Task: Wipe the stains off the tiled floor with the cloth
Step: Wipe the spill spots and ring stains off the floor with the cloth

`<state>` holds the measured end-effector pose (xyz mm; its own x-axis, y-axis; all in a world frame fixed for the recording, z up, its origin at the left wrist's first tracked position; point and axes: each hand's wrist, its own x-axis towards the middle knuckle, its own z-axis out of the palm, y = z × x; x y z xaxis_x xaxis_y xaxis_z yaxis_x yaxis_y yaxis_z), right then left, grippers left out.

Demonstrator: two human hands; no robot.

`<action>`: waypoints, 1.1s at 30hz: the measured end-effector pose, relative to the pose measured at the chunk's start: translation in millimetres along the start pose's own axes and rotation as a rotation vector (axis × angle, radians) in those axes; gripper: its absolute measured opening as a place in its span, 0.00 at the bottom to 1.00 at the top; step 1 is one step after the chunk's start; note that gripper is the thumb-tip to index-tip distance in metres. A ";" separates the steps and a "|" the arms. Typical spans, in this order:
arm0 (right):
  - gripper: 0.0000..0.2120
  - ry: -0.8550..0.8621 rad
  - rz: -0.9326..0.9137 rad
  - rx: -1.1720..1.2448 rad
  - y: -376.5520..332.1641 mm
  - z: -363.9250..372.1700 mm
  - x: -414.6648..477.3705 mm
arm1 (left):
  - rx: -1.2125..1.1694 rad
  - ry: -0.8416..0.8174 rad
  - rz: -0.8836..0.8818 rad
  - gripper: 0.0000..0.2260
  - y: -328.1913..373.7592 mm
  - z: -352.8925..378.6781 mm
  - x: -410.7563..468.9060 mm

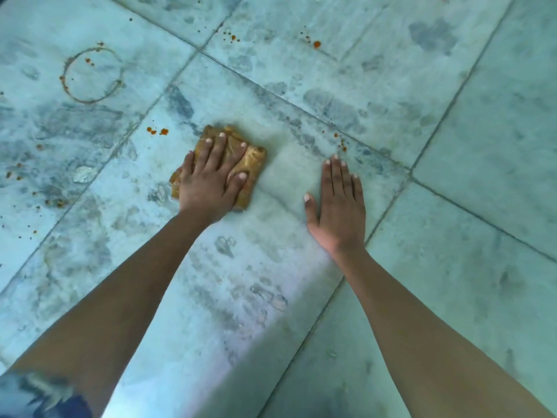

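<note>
Pressing flat, fingers spread, the left hand [208, 179] covers the cloth [220, 165] at frame centre; the right hand [337, 206] lies open-palmed on the floor [452, 267]. Stains [90, 75] dot the upper left.

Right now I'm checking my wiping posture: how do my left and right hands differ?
The left hand presses flat on the folded tan cloth, fingers spread; the right hand rests bare on the tiled floor, fingers together. The left lies nearer the orange spots; the right sits on a cleaner patch. Both are palm down.
</note>
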<state>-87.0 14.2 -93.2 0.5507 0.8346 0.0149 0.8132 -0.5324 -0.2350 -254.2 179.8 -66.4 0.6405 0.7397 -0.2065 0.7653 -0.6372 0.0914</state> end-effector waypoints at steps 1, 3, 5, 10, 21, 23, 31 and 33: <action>0.32 -0.004 -0.001 0.000 -0.4 -0.2 -0.3 | -0.032 0.014 -0.056 0.24 7.5 -5.4 18.8; 0.32 -0.004 0.002 0.000 -0.9 -1.6 -0.2 | -0.107 0.022 -0.119 0.23 31.9 -13.3 60.2; 0.33 -0.003 0.008 -0.005 -1.4 -2.2 -0.6 | -0.120 0.008 -0.077 0.24 60.5 -15.7 85.4; 0.33 0.006 0.013 0.012 -1.9 -2.0 -0.7 | 0.034 0.011 0.252 0.25 65.6 2.7 18.6; 0.33 0.008 -0.005 0.016 -0.2 -0.4 -0.4 | -0.074 0.013 -0.035 0.24 31.7 -12.0 63.3; 0.33 0.008 -0.006 0.020 0.0 -0.8 -0.5 | -0.022 0.012 0.090 0.24 41.8 -4.5 38.7; 0.33 0.010 0.001 0.015 0.3 1.4 -2.8 | -0.036 -0.005 0.021 0.24 -19.8 -1.0 -7.2; 0.33 0.002 -0.002 0.008 0.3 0.4 -1.8 | -0.108 0.010 -0.076 0.23 -5.2 -9.1 31.0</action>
<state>-87.8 12.6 -93.6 0.5498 0.8351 0.0171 0.8126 -0.5299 -0.2428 -237.8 208.0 -64.4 0.5805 0.7876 -0.2068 0.8138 -0.5524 0.1806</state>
